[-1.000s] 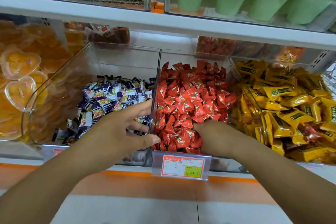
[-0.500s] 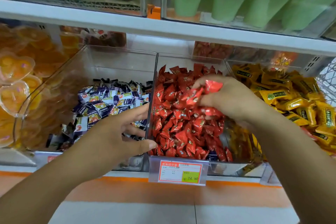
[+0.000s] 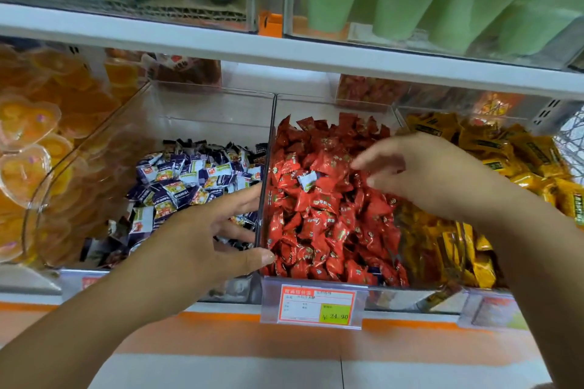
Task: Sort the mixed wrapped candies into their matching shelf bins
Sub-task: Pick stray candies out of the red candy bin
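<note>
Three clear shelf bins stand side by side. The left bin (image 3: pixel 202 104) holds purple-and-white wrapped candies (image 3: pixel 189 180). The middle bin (image 3: pixel 331 107) is full of red wrapped candies (image 3: pixel 319 224), and one white-and-purple candy (image 3: pixel 306 181) lies on top of them. The right bin holds yellow wrapped candies (image 3: pixel 521 155). My left hand (image 3: pixel 196 240) rests at the divider between the left and middle bins, fingers spread over the purple candies, thumb on the front corner. My right hand (image 3: pixel 423 174) hovers over the red candies with loose fingers, holding nothing, just right of the stray candy.
A bin of orange heart-shaped jelly cups (image 3: pixel 28 148) sits at far left. An orange price tag (image 3: pixel 317 306) hangs on the middle bin's front. The white shelf board (image 3: pixel 284 50) above carries green items and watermelon-patterned packs. Orange and white floor lies below.
My right hand dug into the red candies, lifted a handful, then let it fall; it now hovers empty. A white-and-purple candy now shows on top. My left hand stayed at the divider.
</note>
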{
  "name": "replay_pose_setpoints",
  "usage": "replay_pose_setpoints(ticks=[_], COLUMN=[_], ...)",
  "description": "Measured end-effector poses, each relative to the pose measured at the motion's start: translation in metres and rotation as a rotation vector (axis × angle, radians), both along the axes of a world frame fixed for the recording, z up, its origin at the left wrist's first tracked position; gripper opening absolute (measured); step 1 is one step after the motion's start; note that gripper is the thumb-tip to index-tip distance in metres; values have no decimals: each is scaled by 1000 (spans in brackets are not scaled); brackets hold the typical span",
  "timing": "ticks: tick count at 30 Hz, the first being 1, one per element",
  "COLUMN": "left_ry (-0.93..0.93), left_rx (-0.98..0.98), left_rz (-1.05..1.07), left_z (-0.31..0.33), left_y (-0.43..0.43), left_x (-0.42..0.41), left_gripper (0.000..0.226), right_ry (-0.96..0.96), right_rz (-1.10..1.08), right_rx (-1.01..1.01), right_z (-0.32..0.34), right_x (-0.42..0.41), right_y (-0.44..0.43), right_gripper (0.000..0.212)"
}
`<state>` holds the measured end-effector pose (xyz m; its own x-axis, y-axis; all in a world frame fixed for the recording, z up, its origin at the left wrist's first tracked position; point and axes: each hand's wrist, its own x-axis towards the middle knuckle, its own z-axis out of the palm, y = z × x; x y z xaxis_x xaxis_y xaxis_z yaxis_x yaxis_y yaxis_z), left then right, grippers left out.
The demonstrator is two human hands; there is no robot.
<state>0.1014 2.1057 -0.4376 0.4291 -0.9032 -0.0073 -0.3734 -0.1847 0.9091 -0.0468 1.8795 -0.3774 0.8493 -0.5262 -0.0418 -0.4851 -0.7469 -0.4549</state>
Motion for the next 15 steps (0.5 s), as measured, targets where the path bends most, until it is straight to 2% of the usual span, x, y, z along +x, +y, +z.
replay_pose_setpoints(ticks=[3, 6, 10, 13, 15], left_ry=[2, -13, -28, -24, 13], left_rx=[5, 5, 9, 5, 5], left_rz=[-5, -1, -5, 0, 5], left_z=[0, -1, -1, -3, -7], left_y=[0, 0, 0, -1, -1], left_x=[-1, -1, -1, -1, 1], left_gripper=[79, 78, 77, 77, 75], right_ry=[160, 391, 665, 793, 792], right_rz=[12, 59, 205, 305, 349], right_rx=[-42, -4, -29, -56, -58], right_z=[2, 2, -10, -35, -50], right_x=[-9, -12, -7, 0, 3], right_y=[3, 8, 19, 22, 21], right_gripper=[20, 25, 25, 42, 50])
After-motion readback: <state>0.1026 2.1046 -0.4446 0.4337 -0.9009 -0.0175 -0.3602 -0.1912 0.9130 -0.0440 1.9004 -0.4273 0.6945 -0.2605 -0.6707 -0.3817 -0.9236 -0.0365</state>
